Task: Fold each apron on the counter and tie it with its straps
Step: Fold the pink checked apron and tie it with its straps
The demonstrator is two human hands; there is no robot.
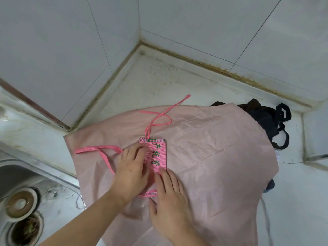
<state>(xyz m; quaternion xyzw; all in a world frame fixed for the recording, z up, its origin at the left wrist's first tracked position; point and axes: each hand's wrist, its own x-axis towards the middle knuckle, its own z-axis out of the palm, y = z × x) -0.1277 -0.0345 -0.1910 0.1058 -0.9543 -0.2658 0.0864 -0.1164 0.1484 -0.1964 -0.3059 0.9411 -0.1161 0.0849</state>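
Aprons lay stacked in the desk (159, 82) corner: a small striped pink one (158, 153), already folded into a narrow packet with green lettering, sat on a pale pink one (213, 148) spread flat, and a dark one (266, 118) showed bunched beyond its far edge. The left hand (131, 173) rested on the packet's left side, fingers slightly bent, pressing rather than gripping. The right hand (170, 192) lay flat with straight fingers across its near end. One strap (158, 119) trailed loose from the far end, another (101, 150) looped off to the left toward the sink (26, 174). Judged from this, the tying came next: one hand should have kept its weight on the folds while the other gathered a strap, wrapped it snugly round the middle and knotted it, or the packet would spring open.
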